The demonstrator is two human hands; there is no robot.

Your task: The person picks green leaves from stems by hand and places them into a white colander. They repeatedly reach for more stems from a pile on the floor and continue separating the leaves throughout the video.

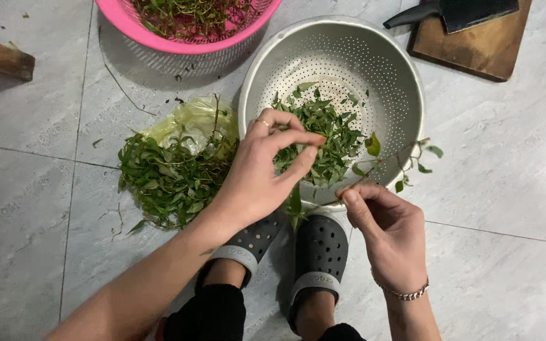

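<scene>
One herb sprig (380, 165) stretches over the metal colander (406, 76), pinched at its base by the right hand (387, 227). Left hand (260, 170) fingers close on its leaves. Two baskets, two clogs (319, 252), one cutting board (475, 50) lie around.

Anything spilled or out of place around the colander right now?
Mostly tidy. A few loose leaf scraps lie on the floor tiles between the pink basket and the herb pile. The metal colander sits upright, and nothing looks damaged.
</scene>
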